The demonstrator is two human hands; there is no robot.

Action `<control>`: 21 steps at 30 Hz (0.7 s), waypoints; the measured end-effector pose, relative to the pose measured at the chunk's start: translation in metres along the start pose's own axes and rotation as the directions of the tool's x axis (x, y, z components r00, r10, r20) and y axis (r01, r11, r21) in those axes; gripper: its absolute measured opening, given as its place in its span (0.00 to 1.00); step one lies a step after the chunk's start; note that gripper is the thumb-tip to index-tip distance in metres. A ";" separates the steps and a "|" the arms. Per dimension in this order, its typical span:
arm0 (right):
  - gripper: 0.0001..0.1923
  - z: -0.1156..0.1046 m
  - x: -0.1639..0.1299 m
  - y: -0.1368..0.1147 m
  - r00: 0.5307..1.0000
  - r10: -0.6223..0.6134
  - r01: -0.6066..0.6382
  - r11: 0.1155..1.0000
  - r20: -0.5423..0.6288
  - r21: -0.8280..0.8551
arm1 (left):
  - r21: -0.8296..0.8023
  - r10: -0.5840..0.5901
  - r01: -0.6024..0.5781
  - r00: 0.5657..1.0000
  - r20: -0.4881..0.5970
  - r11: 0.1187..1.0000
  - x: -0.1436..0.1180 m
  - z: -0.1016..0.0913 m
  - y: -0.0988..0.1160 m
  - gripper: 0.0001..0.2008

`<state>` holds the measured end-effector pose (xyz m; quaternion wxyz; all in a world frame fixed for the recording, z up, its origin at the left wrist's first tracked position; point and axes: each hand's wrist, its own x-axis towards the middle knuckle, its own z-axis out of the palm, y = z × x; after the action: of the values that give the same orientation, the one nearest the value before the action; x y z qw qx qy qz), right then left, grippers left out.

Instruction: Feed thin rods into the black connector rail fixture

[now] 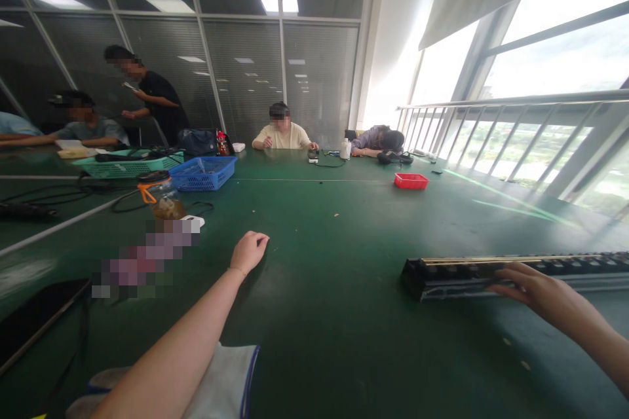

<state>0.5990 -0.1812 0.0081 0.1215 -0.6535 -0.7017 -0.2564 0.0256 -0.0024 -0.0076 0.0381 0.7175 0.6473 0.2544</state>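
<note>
The green table spans a room with a glass partition beyond the red basket and a metal railing to its right. On the basket's near side lies the long black tray, its long axis crosswise, one end pointing left. The left hand, left of the basket, has curled fingers, contents indeterminable; the right hand meets the tray's near edge, grip indeterminable.

Central passage is afforded across the flat green worktop; the near right is obstructed by a long black ridged rail.
</note>
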 end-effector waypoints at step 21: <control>0.20 -0.034 0.059 -0.226 0.956 -0.287 0.292 0.946 -0.055 0.137 | -0.010 -0.016 0.016 1.000 0.010 1.000 0.001 -0.001 0.001 0.15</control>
<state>0.3648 -0.1520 0.0211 0.1415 -0.5283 -0.8046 -0.2314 0.0264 -0.0019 -0.0064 0.0468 0.7134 0.6515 0.2538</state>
